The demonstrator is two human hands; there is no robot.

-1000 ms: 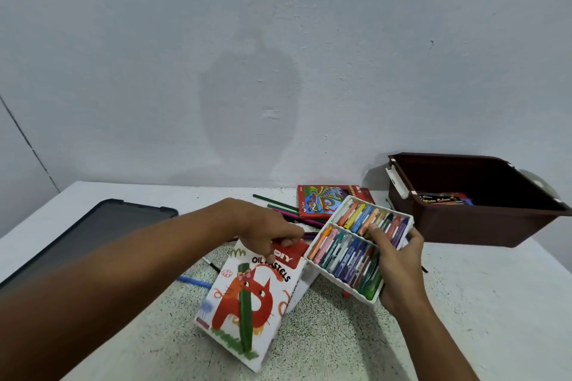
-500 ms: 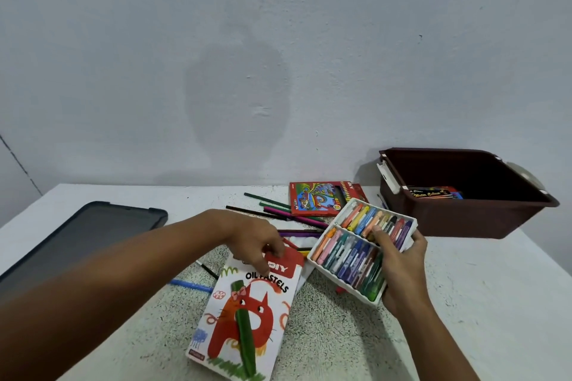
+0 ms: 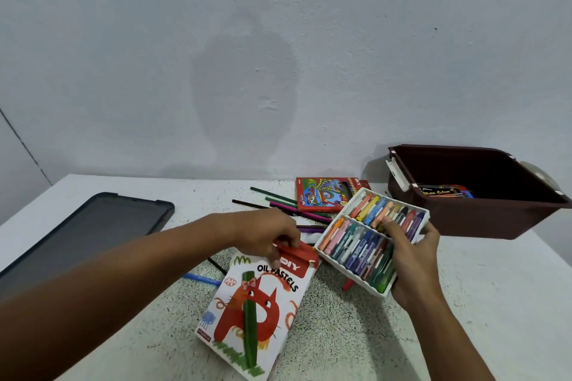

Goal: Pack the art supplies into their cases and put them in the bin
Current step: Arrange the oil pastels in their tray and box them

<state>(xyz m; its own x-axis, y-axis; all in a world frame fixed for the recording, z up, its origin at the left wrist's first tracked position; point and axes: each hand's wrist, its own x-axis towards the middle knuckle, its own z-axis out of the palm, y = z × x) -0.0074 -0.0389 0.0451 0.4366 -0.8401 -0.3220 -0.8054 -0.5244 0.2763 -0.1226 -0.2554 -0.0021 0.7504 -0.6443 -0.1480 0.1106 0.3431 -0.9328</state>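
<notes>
Two hands are seen, one pastel tray (image 3: 365,244), one oil pastels box (image 3: 257,315), one bin (image 3: 483,219) at 2 o'clock, one pencil box (image 3: 325,195).

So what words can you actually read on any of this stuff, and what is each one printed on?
"OIL PASTELS": oil pastel box, on its white front under the left hand.
"DIY": its red top band, partly covered by fingers.
Coloured pencil box: print too small to read.
Dark box in the brown bin: yellow script, blurred, unreadable.
</notes>
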